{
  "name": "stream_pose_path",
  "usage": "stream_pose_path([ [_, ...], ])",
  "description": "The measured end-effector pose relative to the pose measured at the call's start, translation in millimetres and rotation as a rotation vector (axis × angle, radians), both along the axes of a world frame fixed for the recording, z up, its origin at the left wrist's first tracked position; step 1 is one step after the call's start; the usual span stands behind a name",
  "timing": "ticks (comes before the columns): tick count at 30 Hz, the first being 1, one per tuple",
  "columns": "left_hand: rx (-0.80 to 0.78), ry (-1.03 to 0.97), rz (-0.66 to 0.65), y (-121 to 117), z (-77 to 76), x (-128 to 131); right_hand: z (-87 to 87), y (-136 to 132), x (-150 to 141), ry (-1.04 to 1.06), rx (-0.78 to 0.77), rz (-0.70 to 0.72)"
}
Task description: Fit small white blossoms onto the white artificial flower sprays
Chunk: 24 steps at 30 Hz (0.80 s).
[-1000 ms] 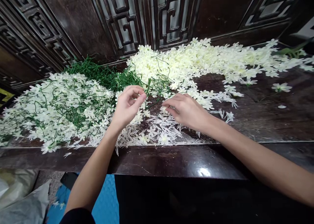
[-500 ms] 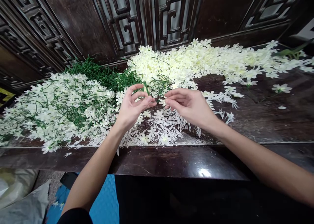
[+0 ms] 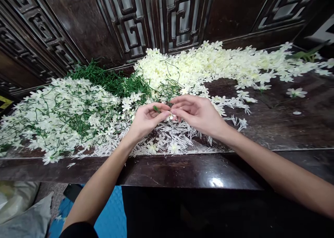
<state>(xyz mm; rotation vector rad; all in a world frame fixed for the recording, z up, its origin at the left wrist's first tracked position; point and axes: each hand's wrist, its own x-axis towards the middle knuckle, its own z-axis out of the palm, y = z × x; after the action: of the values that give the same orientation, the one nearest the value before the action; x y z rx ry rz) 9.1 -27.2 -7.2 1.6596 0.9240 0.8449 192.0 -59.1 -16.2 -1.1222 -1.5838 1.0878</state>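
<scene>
My left hand (image 3: 146,121) is closed in a pinch on a thin green artificial stem (image 3: 156,109), whose tip shows between the fingers. Thumb and fingers of my right hand (image 3: 202,115) pinch a small white artificial flower (image 3: 170,116). The fingertips of both hands meet at this flower, above the wooden surface. Whether the stem runs through the flower is hidden by the fingers. Below the hands lie loose white stamen pieces (image 3: 174,133) with a few single blossoms among them. Behind them rises a heap of pale yellow-white blossoms (image 3: 208,62).
To the left spreads a pile of white flowers on green stems (image 3: 75,112), with a bundle of bare green stems (image 3: 104,78) behind it. A single stemmed flower (image 3: 296,93) lies right on the dark wooden bench (image 3: 281,126). A carved wooden backrest (image 3: 156,18) stands behind.
My hands have come together, and my left hand has lowered and turned so the green stem points toward the flower in my right hand. The piles look unchanged.
</scene>
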Motion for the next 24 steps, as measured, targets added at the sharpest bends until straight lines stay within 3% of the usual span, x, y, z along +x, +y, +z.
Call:
stream_pose_path([
  [6, 0.123, -0.024, 0.080, 0.4, -4.5, -0.9, 1.7, 2.0, -0.2, 0.082, -0.049, 0.010],
  [10, 0.211, 0.018, 0.049, -0.3, -2.6, -1.6, 2.2, 2.4, 0.9, 0.117, -0.078, 0.036],
  [15, 0.171, 0.044, -0.029, -3.3, 1.9, -0.7, 6.3, 1.1, -0.2, 0.118, -0.069, -0.016],
  [24, 0.043, -0.115, -0.082, -2.0, -2.8, -2.2, 5.7, -0.6, -0.1, 0.117, 0.023, 0.004],
])
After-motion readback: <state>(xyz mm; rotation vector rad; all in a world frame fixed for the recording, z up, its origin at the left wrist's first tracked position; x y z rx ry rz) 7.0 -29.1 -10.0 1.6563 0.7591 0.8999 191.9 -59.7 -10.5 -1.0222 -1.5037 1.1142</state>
